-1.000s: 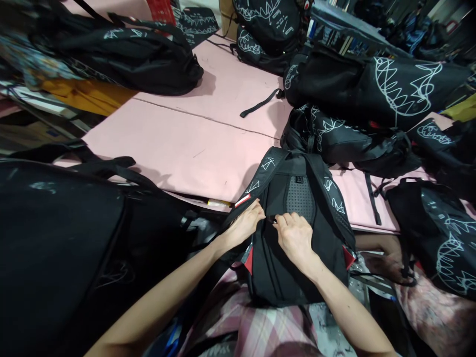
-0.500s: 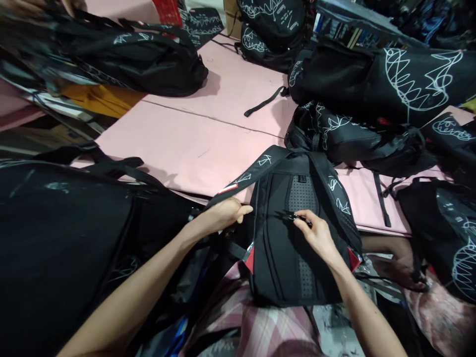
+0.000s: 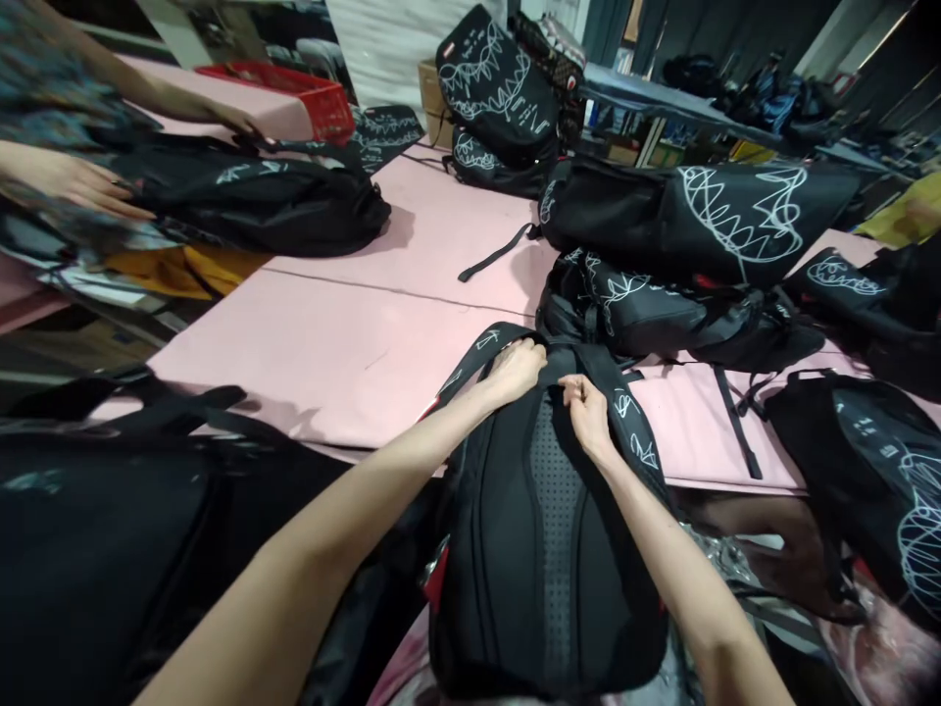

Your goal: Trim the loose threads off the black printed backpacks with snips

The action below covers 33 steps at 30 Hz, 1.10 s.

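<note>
A black backpack (image 3: pixel 507 549) lies back panel up in front of me, its top resting on the pink table edge. My left hand (image 3: pixel 519 371) is closed on the backpack's top between the shoulder straps, its fingertips partly hidden. Beside it, my right hand (image 3: pixel 588 407) is curled with thumb and fingertips together, just below the top seam. Whatever lies in that hand is too hidden to make out. White scribbled marks show on the right shoulder strap (image 3: pixel 624 412), and a mesh strip (image 3: pixel 553 490) runs down the back panel.
Several black backpacks with white scribbles surround me, including an upright one (image 3: pixel 496 88) and a lying one (image 3: pixel 735 216). A large black bag (image 3: pixel 95 569) sits at my left. Across the pink table (image 3: pixel 353 333), another person's hand (image 3: pixel 88 186) touches a backpack (image 3: pixel 286 211). A red crate (image 3: pixel 323 103) stands behind.
Both hands have moved up to the backpack's top; the left came from its left side. Small dark snips visible in my right hand earlier no longer show. My view has tilted upward.
</note>
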Available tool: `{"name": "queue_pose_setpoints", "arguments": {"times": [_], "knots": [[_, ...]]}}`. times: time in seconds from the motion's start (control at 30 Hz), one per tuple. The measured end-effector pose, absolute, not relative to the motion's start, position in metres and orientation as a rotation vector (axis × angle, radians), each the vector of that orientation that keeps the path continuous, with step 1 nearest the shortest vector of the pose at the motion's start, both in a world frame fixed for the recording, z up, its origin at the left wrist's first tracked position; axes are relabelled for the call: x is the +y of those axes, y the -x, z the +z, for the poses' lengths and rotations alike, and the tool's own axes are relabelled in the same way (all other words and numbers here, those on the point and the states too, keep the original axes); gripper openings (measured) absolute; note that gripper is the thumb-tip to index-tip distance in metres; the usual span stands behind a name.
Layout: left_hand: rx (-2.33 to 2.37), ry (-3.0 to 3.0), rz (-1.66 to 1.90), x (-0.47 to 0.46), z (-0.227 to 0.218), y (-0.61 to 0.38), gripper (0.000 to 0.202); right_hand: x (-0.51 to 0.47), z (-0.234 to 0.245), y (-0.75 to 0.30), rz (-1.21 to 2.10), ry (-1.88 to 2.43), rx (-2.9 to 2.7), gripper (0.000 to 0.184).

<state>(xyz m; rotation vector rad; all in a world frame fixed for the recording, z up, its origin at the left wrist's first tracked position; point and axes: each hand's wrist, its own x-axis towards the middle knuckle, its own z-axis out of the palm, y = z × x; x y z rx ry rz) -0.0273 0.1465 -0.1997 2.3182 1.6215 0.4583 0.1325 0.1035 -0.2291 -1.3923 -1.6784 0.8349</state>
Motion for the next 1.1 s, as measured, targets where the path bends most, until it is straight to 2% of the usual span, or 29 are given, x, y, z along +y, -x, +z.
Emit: {"name": "queue_pose_setpoints", "arguments": {"times": [0.1,0.2,0.33,0.53,0.7,0.77,0.9,1.1], "knots": [[1.577,-2.353,0.4,0.136,-0.206,0.023,0.028,0.139,-0.221,-0.163,0.428,1.383,-2.192,0.033],[1.578,-2.313,0.315,0.133,-0.205,0.023,0.031,0.155,-0.216,-0.186,0.275,1.484,-2.496,0.031],[1.634,-2.233,0.2,0.15,-0.199,0.018,0.032,0.147,-0.209,-0.187,0.325,1.445,-2.597,0.023],[1.721,-2.08,0.013,0.17,-0.204,0.001,0.035,0.092,-0.194,-0.174,0.137,0.952,-2.788,0.016],[1.725,-2.029,-0.005,0.155,-0.214,0.001,0.027,0.061,-0.189,-0.184,0.011,0.743,-2.872,0.023],[1.695,-2.028,-0.01,0.139,-0.219,0.004,0.025,0.057,-0.193,-0.196,0.001,0.774,-2.868,0.021],[1.663,-2.096,0.0,0.101,-0.231,0.004,0.011,0.051,-0.212,-0.22,0.079,0.744,-2.848,0.029],[1.643,-2.153,0.058,0.056,-0.254,-0.005,0.013,0.023,-0.243,-0.233,0.241,0.776,-2.843,0.029]]}}
